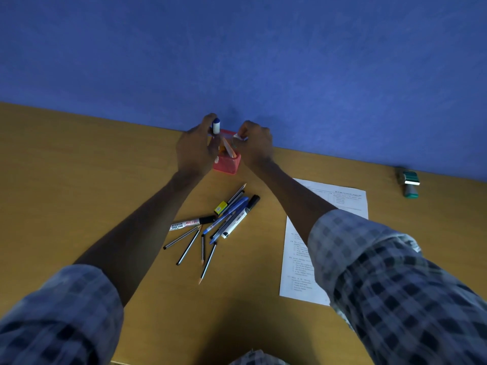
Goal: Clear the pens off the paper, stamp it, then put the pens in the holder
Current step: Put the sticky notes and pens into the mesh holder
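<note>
Both hands working over the red mesh holder (227,164) at the far edge of the surface (79,180). Left hand (193,151) grip is closing around a white marker with blue cap (216,125), long axis near upright, holder opening sitting just below and to the right of it. Right hand (254,146) grip is pinching a small whitish item (241,137), too blurred to name, holder just below-left. Loose pens and pencils (218,225) are lying well short of both grips, paper (340,204) clear of them.
</note>
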Action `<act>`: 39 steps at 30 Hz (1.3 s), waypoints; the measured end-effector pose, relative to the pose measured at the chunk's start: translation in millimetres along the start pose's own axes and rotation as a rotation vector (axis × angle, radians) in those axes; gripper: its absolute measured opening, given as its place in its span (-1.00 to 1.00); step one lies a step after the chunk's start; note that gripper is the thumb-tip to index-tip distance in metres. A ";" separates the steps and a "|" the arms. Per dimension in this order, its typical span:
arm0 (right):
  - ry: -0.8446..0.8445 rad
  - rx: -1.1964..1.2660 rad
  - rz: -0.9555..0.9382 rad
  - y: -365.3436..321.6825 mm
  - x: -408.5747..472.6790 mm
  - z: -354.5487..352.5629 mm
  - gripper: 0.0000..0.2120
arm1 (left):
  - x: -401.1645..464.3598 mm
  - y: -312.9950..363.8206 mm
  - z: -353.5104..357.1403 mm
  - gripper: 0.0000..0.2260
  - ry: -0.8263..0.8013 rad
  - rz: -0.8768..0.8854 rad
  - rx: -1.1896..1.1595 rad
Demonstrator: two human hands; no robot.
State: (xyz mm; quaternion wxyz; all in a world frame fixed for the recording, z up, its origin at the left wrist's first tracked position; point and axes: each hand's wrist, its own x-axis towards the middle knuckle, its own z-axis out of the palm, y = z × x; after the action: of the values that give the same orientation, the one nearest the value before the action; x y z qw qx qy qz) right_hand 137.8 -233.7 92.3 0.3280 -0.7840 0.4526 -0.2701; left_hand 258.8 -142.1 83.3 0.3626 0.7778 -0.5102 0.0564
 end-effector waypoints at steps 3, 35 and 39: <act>-0.003 -0.046 -0.007 0.5 -2.7 -0.3 -0.79 | -3.9 -4.2 2.2 -0.67 -0.014 0.013 0.022; -0.189 -0.185 0.358 68.5 -111.5 2.2 -0.83 | -99.2 20.3 37.0 -0.81 -0.556 -0.231 0.089; -0.173 -0.118 0.408 67.7 -111.8 1.0 -0.84 | -95.5 23.7 37.5 -0.81 -0.583 -0.212 0.117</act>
State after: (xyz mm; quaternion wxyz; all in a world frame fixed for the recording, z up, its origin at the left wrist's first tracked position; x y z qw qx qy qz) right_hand 52.8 -159.6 26.1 0.3671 -0.7141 0.5871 -0.1030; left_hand 183.3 -98.6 24.2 0.1595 0.8296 -0.5047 -0.1778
